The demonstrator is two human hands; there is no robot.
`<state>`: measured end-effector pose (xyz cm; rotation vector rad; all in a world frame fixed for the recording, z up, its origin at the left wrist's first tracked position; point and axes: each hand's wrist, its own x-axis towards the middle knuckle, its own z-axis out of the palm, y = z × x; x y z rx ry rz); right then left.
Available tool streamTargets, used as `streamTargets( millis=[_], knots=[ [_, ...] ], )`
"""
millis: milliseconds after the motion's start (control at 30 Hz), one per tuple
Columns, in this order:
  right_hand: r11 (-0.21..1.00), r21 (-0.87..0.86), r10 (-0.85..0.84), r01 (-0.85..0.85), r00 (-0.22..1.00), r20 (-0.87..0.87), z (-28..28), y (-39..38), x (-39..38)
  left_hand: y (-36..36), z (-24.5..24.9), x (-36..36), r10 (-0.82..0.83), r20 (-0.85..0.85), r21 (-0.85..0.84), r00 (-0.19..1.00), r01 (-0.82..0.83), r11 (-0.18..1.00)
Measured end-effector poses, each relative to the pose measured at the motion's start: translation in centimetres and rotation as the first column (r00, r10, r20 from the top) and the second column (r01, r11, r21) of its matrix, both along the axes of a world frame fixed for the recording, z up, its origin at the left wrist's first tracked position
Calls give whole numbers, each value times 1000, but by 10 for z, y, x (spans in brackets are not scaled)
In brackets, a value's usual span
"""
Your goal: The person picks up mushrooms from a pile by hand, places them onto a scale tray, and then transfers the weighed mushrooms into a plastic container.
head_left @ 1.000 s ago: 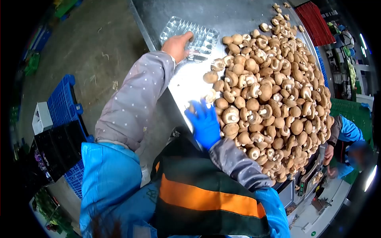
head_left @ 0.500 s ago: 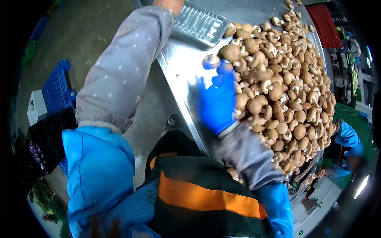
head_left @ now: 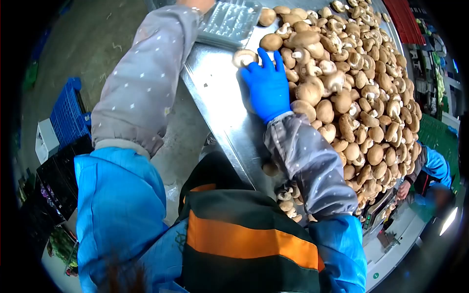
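Blue-gloved, the right hand (head_left: pixel 267 88) has moved nearer the clear, ribbed plastic tray (head_left: pixel 230 24) since the earlier frame. From left, we note the bare left hand (head_left: pixel 198 4) at the tray, mostly out of view; we judge it steadies the tray, but cannot tell its grip. We find the tray on the grey metal counter (head_left: pixel 215 93), beside the heaped brown mushrooms (head_left: pixel 342 101), presumably for short reach. Right fingers are half-spread, thumb at a pale-faced round mushroom (head_left: pixel 245 57), nothing visibly gripped.

left hand (head_left: pixel 197 4) cut off, tray (head_left: pixel 229 23) cropped
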<state>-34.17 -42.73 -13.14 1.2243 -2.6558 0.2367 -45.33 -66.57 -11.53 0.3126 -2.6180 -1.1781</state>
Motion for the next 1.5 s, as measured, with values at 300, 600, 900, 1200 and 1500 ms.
streamTargets(
  millis=[300,600,900,1200,1500],
  knots=[
    [929,-120,-366,351,918,-150,29,-1,-20,-22,-24,-9,-1,-81,-15,997,-1,1000],
    [996,-2,87,-88,995,-48,3,29,-53,-2,-14,-1,-79,20,87,997,77,993],
    [996,81,50,-35,983,-178,-18,31,-93,89,-31,79,-308,-275,-228,911,249,941],
    [913,-365,-32,183,923,383,75,81,87,22,-8,83,-26,-81,329,996,51,943],
    [920,-235,-192,315,881,433,87,102,176,75,-13,141,213,-355,329,910,-92,940]
  ],
)
